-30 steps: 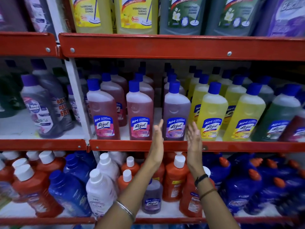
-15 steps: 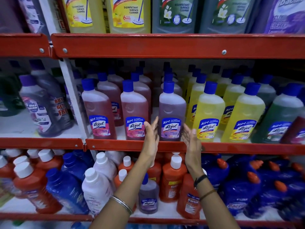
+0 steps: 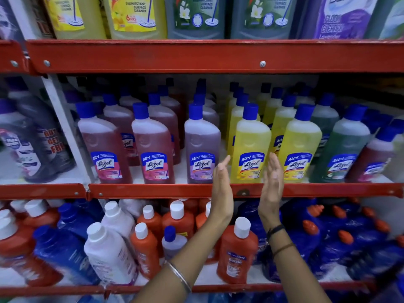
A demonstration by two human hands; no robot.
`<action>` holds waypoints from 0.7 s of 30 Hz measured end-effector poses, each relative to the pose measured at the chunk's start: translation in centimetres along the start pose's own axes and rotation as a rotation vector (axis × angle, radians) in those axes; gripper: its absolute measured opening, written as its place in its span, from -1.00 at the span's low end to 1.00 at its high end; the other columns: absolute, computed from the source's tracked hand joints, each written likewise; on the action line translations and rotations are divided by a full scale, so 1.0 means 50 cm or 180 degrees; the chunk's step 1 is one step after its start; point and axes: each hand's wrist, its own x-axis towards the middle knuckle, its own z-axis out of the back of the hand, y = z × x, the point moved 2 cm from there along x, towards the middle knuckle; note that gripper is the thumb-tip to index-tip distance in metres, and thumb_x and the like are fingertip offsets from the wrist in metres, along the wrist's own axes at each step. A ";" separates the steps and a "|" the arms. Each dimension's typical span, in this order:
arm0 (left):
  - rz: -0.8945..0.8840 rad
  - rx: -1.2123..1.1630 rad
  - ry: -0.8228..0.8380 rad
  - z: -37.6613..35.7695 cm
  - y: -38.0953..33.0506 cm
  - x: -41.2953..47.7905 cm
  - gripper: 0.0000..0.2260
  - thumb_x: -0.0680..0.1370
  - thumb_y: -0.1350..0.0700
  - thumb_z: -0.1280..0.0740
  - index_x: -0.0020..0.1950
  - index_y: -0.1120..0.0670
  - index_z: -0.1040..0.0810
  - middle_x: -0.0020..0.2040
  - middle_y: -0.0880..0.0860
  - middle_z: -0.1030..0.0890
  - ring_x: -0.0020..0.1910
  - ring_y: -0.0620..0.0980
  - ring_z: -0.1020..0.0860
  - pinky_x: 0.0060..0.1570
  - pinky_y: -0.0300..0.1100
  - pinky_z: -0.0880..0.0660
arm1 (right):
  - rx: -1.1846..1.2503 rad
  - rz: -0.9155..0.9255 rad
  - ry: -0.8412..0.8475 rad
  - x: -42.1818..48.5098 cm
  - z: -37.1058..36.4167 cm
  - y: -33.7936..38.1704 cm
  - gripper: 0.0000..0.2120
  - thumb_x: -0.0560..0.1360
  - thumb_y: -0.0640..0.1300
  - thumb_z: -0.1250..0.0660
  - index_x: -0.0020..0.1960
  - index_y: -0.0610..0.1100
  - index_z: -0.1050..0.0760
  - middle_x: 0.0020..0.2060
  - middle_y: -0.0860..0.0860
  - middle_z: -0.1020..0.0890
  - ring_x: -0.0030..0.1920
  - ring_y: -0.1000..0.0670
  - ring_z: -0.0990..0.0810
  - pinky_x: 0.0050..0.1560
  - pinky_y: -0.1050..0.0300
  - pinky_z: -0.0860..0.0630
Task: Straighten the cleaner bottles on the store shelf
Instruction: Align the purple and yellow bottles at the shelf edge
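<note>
On the middle red shelf (image 3: pixel 153 190) blue-capped cleaner bottles stand in rows: two pink ones (image 3: pixel 102 147), a purple one (image 3: pixel 202 145), yellow ones, then green. My left hand (image 3: pixel 220 184) and my right hand (image 3: pixel 272 182) are raised flat, palms facing each other, either side of the front yellow bottle (image 3: pixel 250 147). Both hands sit in front of the shelf edge, fingers straight, and hold nothing. Whether they touch the yellow bottle I cannot tell.
The top shelf carries large yellow, green and purple cleaner jugs (image 3: pixel 135 16). Below, orange bottles with white caps (image 3: pixel 237 252), white bottles (image 3: pixel 109 254) and dark blue bottles (image 3: pixel 341 241) crowd the lower shelf. A white upright post (image 3: pixel 65 127) divides the left bay.
Both hands have shifted right, from flanking the purple bottle to flanking the front yellow bottle. The purple bottle now stands free to their left.
</note>
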 end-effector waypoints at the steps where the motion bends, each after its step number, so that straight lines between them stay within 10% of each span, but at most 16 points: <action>1: 0.0032 -0.0008 0.0055 -0.007 0.008 0.012 -0.43 0.52 -0.27 0.09 0.41 -0.05 -0.32 0.44 -0.02 -0.35 0.34 -0.23 -0.34 0.25 -0.35 -0.32 | -0.0026 -0.0120 0.0066 0.006 0.001 -0.004 -0.28 0.44 0.38 -0.10 0.45 -0.04 -0.21 0.41 0.08 -0.35 0.39 0.20 -0.34 0.29 0.33 -0.35; 7: 0.0230 -0.0198 0.0226 -0.018 0.022 0.044 -0.06 0.22 -0.60 -0.06 0.46 -0.07 -0.25 0.32 -0.12 -0.49 0.25 -0.29 -0.46 0.19 -0.36 -0.39 | -0.0054 -0.0302 0.0297 0.023 0.031 -0.020 -0.26 0.34 0.47 -0.17 0.36 0.04 -0.32 0.29 0.11 -0.49 0.31 0.15 -0.46 0.23 0.27 -0.42; 16: 0.0336 -0.0280 0.0216 -0.017 0.023 0.049 -0.32 0.44 -0.34 0.11 0.47 -0.04 -0.26 0.27 -0.09 -0.51 0.17 -0.32 -0.51 0.10 -0.40 -0.45 | 0.0136 -0.0409 0.0393 0.026 0.039 0.000 -0.17 0.31 0.47 -0.20 0.34 -0.11 -0.34 0.17 0.11 -0.56 0.18 0.21 -0.57 0.09 0.36 -0.48; 21: 0.0423 -0.0280 0.0181 -0.022 0.014 0.046 -0.32 0.46 -0.34 0.11 0.47 -0.02 -0.26 0.37 -0.03 -0.46 0.34 -0.16 -0.41 0.43 -0.06 -0.25 | 0.0095 -0.0501 0.0361 0.028 0.038 -0.007 -0.12 0.32 0.49 -0.17 0.38 -0.14 -0.33 0.22 0.06 -0.53 0.23 0.18 -0.54 0.16 0.33 -0.47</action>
